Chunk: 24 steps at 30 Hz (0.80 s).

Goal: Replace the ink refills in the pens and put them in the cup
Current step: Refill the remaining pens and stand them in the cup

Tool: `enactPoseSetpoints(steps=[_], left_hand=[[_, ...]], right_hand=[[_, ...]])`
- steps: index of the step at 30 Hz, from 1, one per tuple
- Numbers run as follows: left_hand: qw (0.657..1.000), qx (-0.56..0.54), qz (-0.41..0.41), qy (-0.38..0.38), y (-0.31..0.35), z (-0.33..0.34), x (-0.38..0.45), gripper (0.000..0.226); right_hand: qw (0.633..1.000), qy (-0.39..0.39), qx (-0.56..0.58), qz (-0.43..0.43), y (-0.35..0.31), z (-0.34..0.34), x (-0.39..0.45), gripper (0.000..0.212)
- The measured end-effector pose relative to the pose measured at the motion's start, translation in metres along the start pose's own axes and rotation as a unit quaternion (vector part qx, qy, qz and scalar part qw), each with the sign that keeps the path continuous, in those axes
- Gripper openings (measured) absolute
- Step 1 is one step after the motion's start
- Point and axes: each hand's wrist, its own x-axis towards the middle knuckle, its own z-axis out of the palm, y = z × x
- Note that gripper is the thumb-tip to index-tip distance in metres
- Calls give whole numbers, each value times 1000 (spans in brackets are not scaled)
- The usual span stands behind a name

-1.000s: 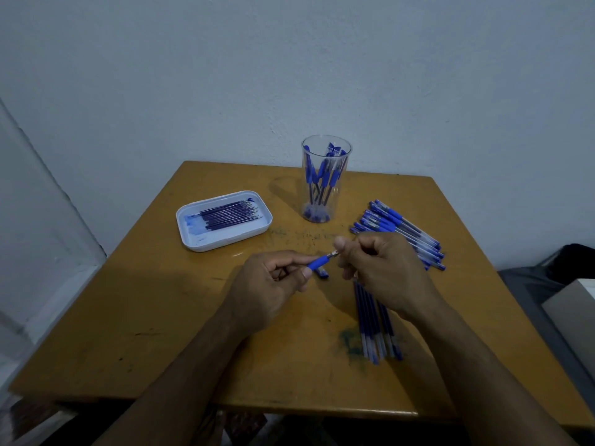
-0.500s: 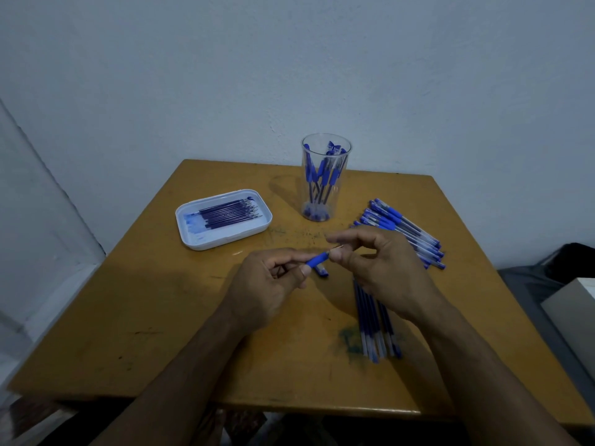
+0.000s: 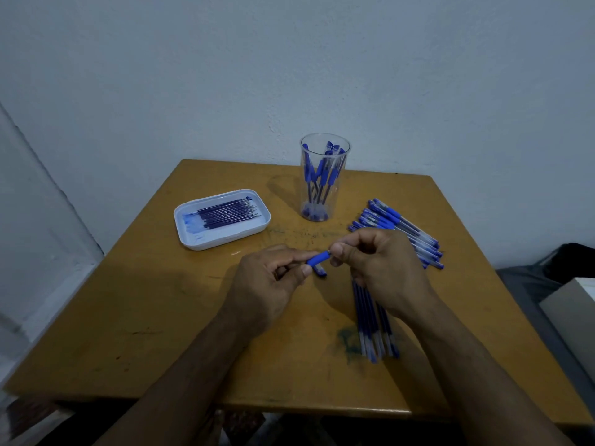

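Observation:
My left hand (image 3: pixel 269 284) grips a blue pen (image 3: pixel 317 258) by its barrel; only the blue grip section shows between the hands. My right hand (image 3: pixel 378 268) pinches the pen's tip end with thumb and forefinger. A blue pen cap (image 3: pixel 320 271) lies on the table just under the pen. A clear cup (image 3: pixel 324 181) with several blue pens stands at the back. A white tray (image 3: pixel 222 218) holding several dark refills sits at the back left. A pile of pens (image 3: pixel 402 231) lies at the right. A row of refills (image 3: pixel 373 323) lies under my right wrist.
The yellow-brown wooden table (image 3: pixel 161 317) stands against a white wall. A blue ink smear (image 3: pixel 346 341) marks the table near the refill row. A dark bag (image 3: pixel 570 262) and a pale box (image 3: pixel 573 313) sit off the table's right side.
My right hand's fingers closed back onto the pen's tip end after opening a little half a second ago. The left hand kept holding the pen in place.

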Motion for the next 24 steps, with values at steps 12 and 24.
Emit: enactPoseSetpoints(steps=[12, 24], left_hand=[[981, -71, -141, 114, -6, -1, 9, 19], [977, -103, -154, 104, -4, -8, 8, 19]], right_hand=[[925, 14, -379, -10, 4, 30, 8, 35], [963, 7, -271, 5, 5, 41, 11, 7]])
